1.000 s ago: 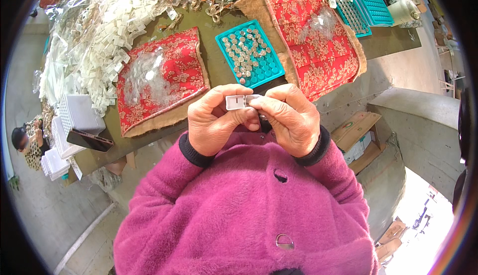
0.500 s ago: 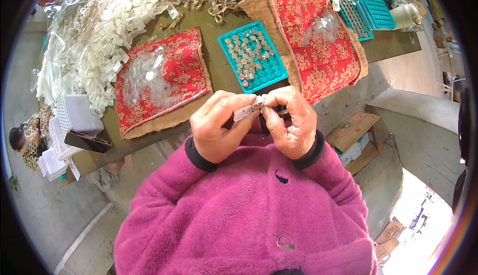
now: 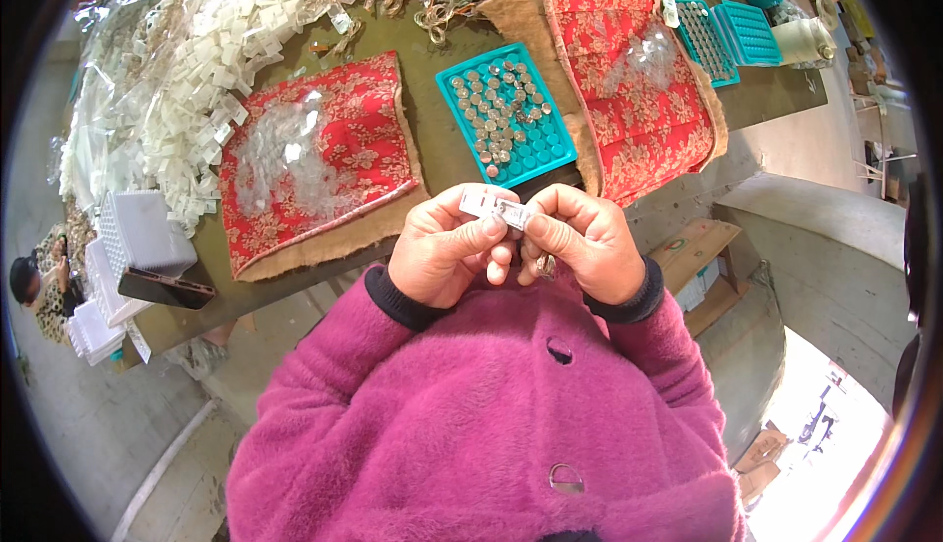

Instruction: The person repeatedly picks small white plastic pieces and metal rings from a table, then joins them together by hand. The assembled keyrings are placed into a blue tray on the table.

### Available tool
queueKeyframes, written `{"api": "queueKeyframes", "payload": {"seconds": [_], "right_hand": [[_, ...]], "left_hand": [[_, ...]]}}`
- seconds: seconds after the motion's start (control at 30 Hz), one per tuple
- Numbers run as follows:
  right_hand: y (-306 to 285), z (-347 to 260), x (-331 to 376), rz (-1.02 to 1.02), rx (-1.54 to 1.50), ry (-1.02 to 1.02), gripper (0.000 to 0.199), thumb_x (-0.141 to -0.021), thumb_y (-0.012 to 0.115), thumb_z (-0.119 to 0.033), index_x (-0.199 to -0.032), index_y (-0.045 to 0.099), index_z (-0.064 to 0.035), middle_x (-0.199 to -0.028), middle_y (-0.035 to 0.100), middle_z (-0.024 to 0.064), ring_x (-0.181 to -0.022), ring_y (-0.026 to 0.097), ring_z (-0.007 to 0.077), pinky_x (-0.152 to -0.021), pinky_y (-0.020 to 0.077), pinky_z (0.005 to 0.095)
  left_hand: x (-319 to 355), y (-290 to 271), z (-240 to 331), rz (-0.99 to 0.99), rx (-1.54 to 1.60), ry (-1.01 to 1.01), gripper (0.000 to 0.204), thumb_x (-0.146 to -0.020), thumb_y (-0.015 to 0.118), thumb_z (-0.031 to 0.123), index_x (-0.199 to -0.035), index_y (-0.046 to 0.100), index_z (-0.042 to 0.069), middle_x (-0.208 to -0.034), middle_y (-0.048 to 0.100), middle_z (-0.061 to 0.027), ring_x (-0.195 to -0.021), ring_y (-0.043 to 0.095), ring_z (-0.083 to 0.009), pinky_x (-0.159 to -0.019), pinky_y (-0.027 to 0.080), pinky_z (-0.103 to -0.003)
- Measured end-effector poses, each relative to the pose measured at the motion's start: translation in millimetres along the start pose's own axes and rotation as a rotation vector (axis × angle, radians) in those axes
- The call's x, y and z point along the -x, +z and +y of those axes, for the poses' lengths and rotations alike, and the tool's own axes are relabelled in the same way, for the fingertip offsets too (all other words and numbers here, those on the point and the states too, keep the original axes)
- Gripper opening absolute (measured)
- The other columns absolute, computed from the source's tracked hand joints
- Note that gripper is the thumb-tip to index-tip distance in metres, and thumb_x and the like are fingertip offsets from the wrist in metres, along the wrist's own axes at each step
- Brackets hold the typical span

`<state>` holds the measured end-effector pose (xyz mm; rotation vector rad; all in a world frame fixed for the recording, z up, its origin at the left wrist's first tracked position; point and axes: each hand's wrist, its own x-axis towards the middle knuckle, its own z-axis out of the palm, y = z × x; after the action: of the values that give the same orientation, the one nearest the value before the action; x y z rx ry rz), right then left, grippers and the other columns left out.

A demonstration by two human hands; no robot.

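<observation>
Now I see both hands a little lower and closer to the chest than half a second ago, and the small white clip (image 3: 488, 202) sits more level between them than before. My left hand (image 3: 447, 252) is curled nearly closed, thumb and forefinger pinching the left end of the clip. My right hand (image 3: 582, 245) is curled the same way, its fingertips closed on a small silvery piece (image 3: 515, 214) that touches the clip's right end. The clip is held up in the air just off the near edge of the bench (image 3: 442, 144), right in front of the teal tray (image 3: 506, 113).

That tray lies near the middle of the bench and holds small round silvery pieces in its pockets, filling the far half and leaving the near rows bare. Left of it a red patterned cloth (image 3: 319, 164) carries a loose heap of clear bits; right of it a second red cloth (image 3: 638, 71) carries a smaller clear heap. Two more teal trays (image 3: 727, 36) lie toward the far right corner. A pile of white plastic clips (image 3: 196, 81) covers the far left part of the bench.
</observation>
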<state>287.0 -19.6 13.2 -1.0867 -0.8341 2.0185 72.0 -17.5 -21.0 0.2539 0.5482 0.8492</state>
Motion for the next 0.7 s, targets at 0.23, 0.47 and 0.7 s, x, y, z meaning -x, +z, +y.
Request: {"api": "queueKeyframes", "payload": {"seconds": [0.23,0.47,0.7], "right_hand": [[9.9,3.3,-9.5,0.237,0.325,-0.309,0.016,-0.101,0.072,-0.012,-0.106,0.066,0.0012,-0.087,0.069,0.0038,-0.072,0.067,0.0105,-0.065,0.058,0.0272],[2.2,-4.4,-48.9,0.355,1.418,-0.827,0.023,-0.084,0.08,-0.012,-0.105,0.072,-0.0067,-0.095,0.067,0.0071,-0.087,0.066,0.0273,-0.075,0.055,0.0386],[10.4,-0.6,-59.3,0.37,1.511,-0.763,0.019,-0.085,0.077,-0.014,-0.103,0.071,-0.0101,-0.096,0.065,0.0049,-0.091,0.064,0.0269,-0.078,0.0547,0.039]], "left_hand": [[1.2,-8.3,8.7,0.095,-0.053,-0.041,0.029,-0.1,0.069,0.007,-0.127,0.062,-0.002,-0.103,0.07,-0.0119,-0.082,0.07,-0.0187,-0.061,0.061,-0.029],[9.1,-15.9,26.9,0.183,-0.269,0.067,0.024,-0.096,0.068,-0.003,-0.12,0.063,-0.005,-0.105,0.073,-0.018,-0.092,0.076,-0.0255,-0.074,0.069,-0.04],[-0.2,-14.9,21.0,0.207,-0.335,0.181,0.019,-0.093,0.066,-0.005,-0.111,0.068,-0.002,-0.091,0.07,-0.0093,-0.071,0.066,-0.0142,-0.06,0.057,-0.028]]}}
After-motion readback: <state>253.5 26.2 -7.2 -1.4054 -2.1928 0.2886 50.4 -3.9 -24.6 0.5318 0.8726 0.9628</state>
